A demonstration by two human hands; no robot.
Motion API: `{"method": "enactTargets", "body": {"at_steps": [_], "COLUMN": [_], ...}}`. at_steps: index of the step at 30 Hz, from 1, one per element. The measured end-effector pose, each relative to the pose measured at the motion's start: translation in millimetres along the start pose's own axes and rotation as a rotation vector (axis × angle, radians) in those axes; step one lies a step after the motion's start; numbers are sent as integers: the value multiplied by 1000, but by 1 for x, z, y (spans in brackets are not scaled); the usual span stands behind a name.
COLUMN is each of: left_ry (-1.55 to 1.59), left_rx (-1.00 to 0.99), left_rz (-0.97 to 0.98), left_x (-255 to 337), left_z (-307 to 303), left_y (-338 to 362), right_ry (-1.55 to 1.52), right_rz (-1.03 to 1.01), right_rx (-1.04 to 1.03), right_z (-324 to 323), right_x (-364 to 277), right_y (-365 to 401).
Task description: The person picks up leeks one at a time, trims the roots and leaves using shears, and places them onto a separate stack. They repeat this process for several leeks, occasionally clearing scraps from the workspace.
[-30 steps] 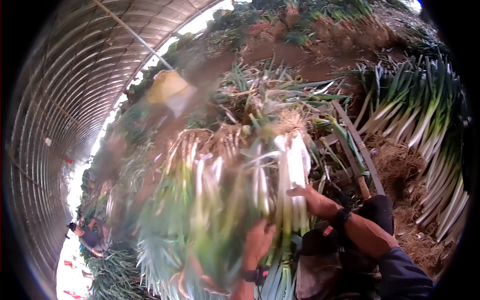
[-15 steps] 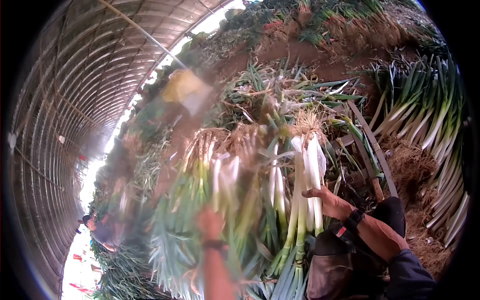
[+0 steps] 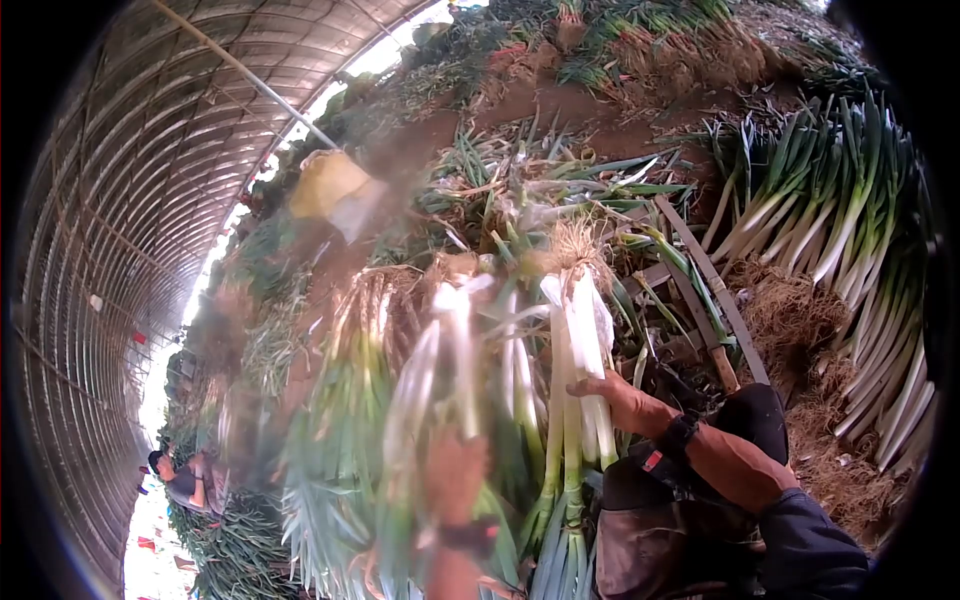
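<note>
Peeled white stems of large green onions (image 3: 585,335), with roots at the top, lean upright before my knees. My right hand (image 3: 630,405) is wrapped round these stalks, its thumb across the front. To its left, my left hand (image 3: 457,475) is blurred but looks closed round another few green onions (image 3: 460,350), whose pale stems rise above it. Unpeeled green onions (image 3: 360,350) with brown roots stand further left, their green leaves hanging down.
A wooden frame (image 3: 715,285) stands beyond my right hand, near leaf scraps. Piled green onions (image 3: 850,220) lie on the right above root trimmings (image 3: 790,320). Another person (image 3: 190,480) sits at the lower left. A yellow-and-white blurred object (image 3: 335,195) is further off.
My left hand has moved right, towards my right hand, and pale green onion stems now show above it. My right hand keeps its grip. The whole view has shifted slightly.
</note>
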State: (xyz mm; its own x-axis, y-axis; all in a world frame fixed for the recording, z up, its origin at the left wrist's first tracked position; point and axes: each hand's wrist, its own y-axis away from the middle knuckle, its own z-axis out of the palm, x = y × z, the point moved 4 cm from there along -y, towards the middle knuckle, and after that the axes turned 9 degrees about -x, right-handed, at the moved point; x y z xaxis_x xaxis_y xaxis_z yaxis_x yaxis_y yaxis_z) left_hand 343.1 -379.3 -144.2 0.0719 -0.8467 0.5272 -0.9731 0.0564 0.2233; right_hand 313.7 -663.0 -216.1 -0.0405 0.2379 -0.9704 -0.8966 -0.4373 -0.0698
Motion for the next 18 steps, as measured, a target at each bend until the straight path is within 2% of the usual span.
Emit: {"method": "enactTargets", "body": {"at_steps": [1, 3, 5, 6, 8, 11, 14, 17, 18], "left_ry": [82, -187, 57, 19, 204, 256, 234, 312, 359], "left_rx": [-20, 17, 29, 25, -67, -139, -294, -393, -406], "left_rz": [-100, 70, 68, 80, 14, 73, 173, 338, 398], "left_x": [1, -1, 15, 16, 39, 46, 61, 73, 76], "left_z": [16, 41, 65, 76, 88, 90, 87, 96, 101], "left_y": [4, 2, 9, 8, 25, 24, 16, 2, -1], "right_ry": [-64, -208, -294, -240, -134, 352, -478, -363, -184], "right_rz": [29, 86, 113, 70, -16, -191, 63, 47, -28], "right_rx": [7, 24, 29, 11, -20, -54, 45, -47, -45], "right_z": [2, 5, 5, 0, -6, -8, 2, -4, -6], "right_x": [-4, -12, -11, 4, 20, 5, 6, 18, 18], "right_y": [0, 0, -3, -7, -12, -1, -3, -9, -6]}}
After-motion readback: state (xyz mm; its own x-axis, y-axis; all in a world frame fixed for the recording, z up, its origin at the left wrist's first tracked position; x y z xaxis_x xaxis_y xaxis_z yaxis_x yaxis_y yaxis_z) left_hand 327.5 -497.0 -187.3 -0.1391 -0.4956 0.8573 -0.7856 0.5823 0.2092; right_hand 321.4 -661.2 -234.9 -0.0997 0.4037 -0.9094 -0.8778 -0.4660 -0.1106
